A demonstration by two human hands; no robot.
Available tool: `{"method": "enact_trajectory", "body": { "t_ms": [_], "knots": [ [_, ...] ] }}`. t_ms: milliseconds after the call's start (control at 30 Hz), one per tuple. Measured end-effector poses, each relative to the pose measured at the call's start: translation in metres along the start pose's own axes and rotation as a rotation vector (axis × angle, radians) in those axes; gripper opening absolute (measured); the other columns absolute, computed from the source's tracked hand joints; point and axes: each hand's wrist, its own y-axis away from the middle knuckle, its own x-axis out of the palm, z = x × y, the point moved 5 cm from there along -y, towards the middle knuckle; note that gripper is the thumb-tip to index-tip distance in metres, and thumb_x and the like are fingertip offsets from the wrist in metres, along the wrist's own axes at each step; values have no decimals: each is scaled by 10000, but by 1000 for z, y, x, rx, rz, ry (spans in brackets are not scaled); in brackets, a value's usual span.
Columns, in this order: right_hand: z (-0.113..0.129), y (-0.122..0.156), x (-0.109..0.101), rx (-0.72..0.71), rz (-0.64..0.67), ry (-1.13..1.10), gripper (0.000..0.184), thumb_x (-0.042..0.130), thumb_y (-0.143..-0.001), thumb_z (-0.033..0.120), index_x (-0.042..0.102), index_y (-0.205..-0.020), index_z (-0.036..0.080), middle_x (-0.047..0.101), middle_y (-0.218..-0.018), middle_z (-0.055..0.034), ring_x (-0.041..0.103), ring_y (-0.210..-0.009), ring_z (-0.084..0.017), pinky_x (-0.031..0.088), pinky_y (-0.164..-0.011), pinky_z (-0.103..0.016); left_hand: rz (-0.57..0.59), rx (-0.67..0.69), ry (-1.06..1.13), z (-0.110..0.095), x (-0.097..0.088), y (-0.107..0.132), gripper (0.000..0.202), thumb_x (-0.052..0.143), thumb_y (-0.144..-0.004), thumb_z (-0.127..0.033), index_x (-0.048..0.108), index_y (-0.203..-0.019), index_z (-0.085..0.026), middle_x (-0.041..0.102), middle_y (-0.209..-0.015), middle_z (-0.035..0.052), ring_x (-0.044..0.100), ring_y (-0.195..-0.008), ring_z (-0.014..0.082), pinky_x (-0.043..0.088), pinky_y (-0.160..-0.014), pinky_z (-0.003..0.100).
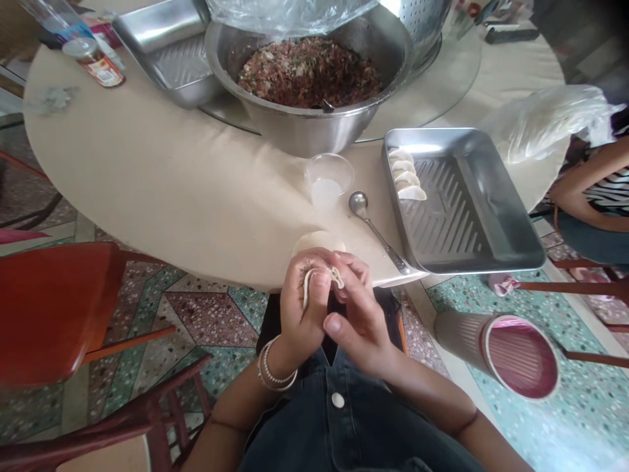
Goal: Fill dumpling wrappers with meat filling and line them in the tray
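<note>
Dough (337,278) seemingly within left hand (299,311)

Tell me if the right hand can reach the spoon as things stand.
Probably yes: the spoon lies uncovered on the tablecloth, just ahead of the right hand, though that hand is occupied with the dough.

A glossy orange-red chair (54,311) stood at left, near a dark red slatted wooden chair (160,429). A ribbed greyish bin (462,335), pink inside, rested on the speckled green-and-maroon floor (201,318). A small labelled jar (98,64) occupied the upper left.
</note>
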Motion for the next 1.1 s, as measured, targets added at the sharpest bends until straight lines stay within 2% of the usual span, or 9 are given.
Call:
{"method": "enact_trajectory", "body": {
  "t_ms": [200, 400, 500, 600, 667, 867, 933, 1033, 1100],
  "knots": [
    [17, -14, -23, -214, -293, 455, 295, 640, -847, 262, 655, -1129, 346, 578, -1130, -34, 522, -1109, -238, 434, -961, -482, -8, -89, 158, 7, 3, 7, 258, 482, -972, -271, 447, -1224, -312, 626, -1134, 12, 629, -1005, 116, 544, -893, 284],
    [22, -13, -31, -355, -482, 728, 207, 664, -817, 191, 696, -976, 321, 537, -911, -25, 483, -993, -215, 423, -884, -413, 107, -500, 653, 10, 15, 11, 315, 449, -959, -458, 568, -1194, -286, 608, -1318, 38, 639, -1123, 172, 558, -938, 309],
    [18, -13, -34, -353, -419, 692, 209, 652, -841, 233, 690, -1013, 344, 527, -943, -25, 481, -1019, -214, 413, -933, -430, 126, -635, 769, 9, 16, 7, 344, 409, -977, -423, 633, -1145, -222, 671, -1244, 59, 673, -1073, 150, 559, -914, 240],
    [14, -12, -36, -360, -329, 622, 324, 636, -860, 394, 634, -1183, 363, 534, -1086, -35, 498, -1081, -226, 449, -945, -448, 132, -719, 849, 10, 17, 3, 335, 391, -991, -314, 681, -1084, -174, 739, -1082, 61, 705, -991, 128, 562, -866, 189],
    [14, -7, -38, -380, -357, 623, 373, 637, -856, 427, 610, -1226, 391, 543, -1092, -30, 507, -1063, -216, 470, -918, -430, 126, -763, 884, 10, 18, 3, 346, 373, -995, -263, 692, -1073, -153, 751, -1029, 62, 711, -971, 125, 568, -830, 175],
    [15, 9, -45, -453, -523, 734, 259, 650, -852, 366, 671, -1087, 472, 520, -781, -16, 454, -827, -184, 417, -779, -364, 184, -733, 878, -1, 19, 7, 296, 433, -982, -215, 696, -1109, -164, 741, -1088, 52, 698, -1023, 134, 575, -790, 162],
    [14, 7, -47, -459, -451, 724, 263, 601, -880, 402, 660, -1130, 460, 537, -846, -28, 462, -870, -199, 414, -795, -383, 193, -688, 844, -3, 17, 8, 276, 463, -975, -207, 699, -1116, -197, 738, -1108, 21, 693, -1029, 115, 569, -817, 153],
    [16, 0, -47, -478, -275, 661, 427, 512, -902, 518, 563, -1306, 390, 549, -1040, -59, 483, -979, -236, 440, -824, -427, 230, -603, 810, -6, 15, 10, 292, 451, -983, -209, 696, -1142, -229, 727, -1152, -3, 664, -1101, 106, 531, -942, 171],
    [20, -4, -47, -507, -211, 653, 404, 565, -883, 489, 591, -1271, 379, 552, -1066, -53, 474, -988, -232, 432, -829, -422, 283, -594, 796, -6, 16, 14, 310, 434, -993, -257, 680, -1181, -239, 712, -1193, 4, 641, -1149, 121, 515, -974, 187]
  ]
}}
